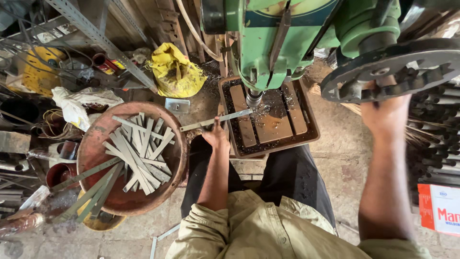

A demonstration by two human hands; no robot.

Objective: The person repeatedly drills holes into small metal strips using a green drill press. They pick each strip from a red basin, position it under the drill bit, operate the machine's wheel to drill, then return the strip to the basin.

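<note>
1. the left hand gripped a flat metal strip, its far end lying under the drill on the drill table.
2. the right hand was closed on the black wheel above it.
3. left of the left hand, a round pan held more strips.

Drill press: upper body cut off by top edge; drill tip blurred, contact with metal strip unclear. Right hand: fingers hidden behind feed wheel; grip not verifiable. Left hand: fingertips partly hidden under strip. Red-and-white box: cut by right edge. Pipe stack: partly hidden behind forearm, runs off right edge. Flat bars below rusty pan: lower ends blurred.
</note>
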